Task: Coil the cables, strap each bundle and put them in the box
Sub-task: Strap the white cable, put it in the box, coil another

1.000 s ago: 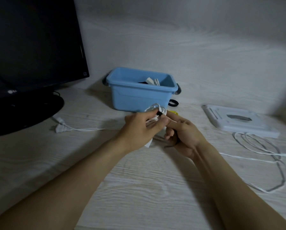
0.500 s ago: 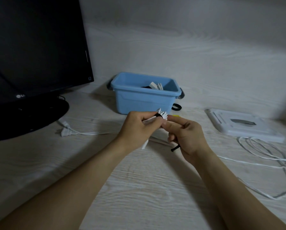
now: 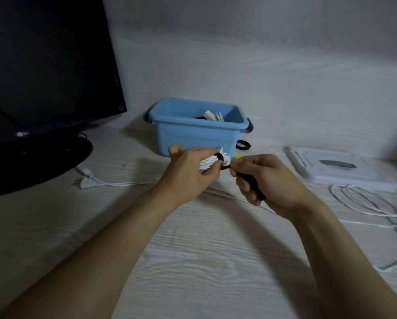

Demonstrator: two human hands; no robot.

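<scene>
My left hand (image 3: 190, 173) grips a coiled white cable bundle (image 3: 210, 162) just in front of the blue box (image 3: 197, 132). A black strap (image 3: 220, 157) wraps around the bundle. My right hand (image 3: 266, 180) pinches the strap's loose end (image 3: 250, 183), which runs through its curled fingers. The box holds a white bundle (image 3: 213, 116) with something black under it. A loose white cable (image 3: 372, 208) lies in loops on the table at the right. Another white cable with a plug (image 3: 88, 181) lies at the left.
A black monitor (image 3: 45, 65) on a round stand (image 3: 36, 162) fills the left. A white lid (image 3: 337, 169) lies flat at the right. A spare black strap loop (image 3: 243, 145) sits beside the box, and something small and yellow (image 3: 238, 157) shows behind my right hand.
The strap now sits wound around the bundle. My right hand has drawn back to the right with the strap's end, so the hands are a little further apart.
</scene>
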